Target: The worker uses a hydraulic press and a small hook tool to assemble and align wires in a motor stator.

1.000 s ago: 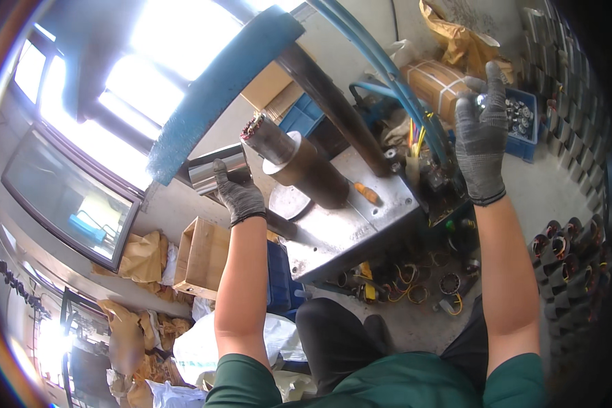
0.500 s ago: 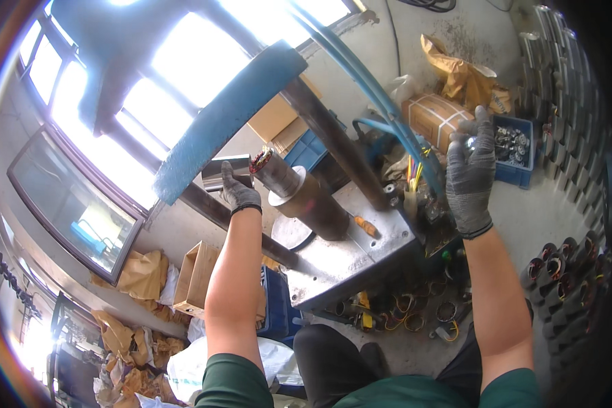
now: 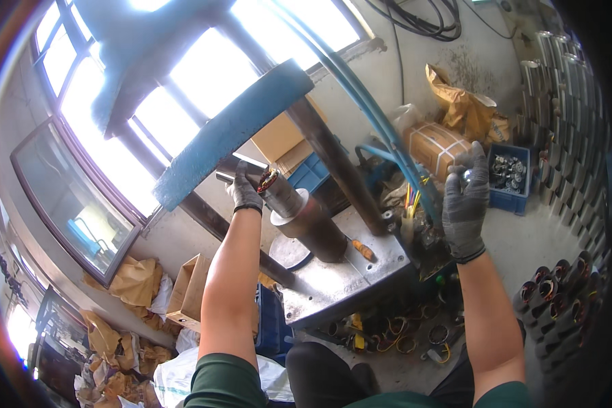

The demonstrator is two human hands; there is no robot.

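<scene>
We noted harsh daylight through the windows (image 3: pixel 207 76); a dark-framed pane (image 3: pixel 78 194) stood at left. The pale wall (image 3: pixel 377 87) was specked dark below looped black cables (image 3: pixel 445 34). We saw grey floor (image 3: pixel 500 255) at right.

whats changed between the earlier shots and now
The left hand has raised the metal sleeve beside the wire-topped core, up toward its wired end. The view has tilted up, so the scene sits lower. Nothing was visibly grabbed or released. The core and dark cylinder stayed put; the right hand remains raised, a small shiny piece at its fingers.
</scene>
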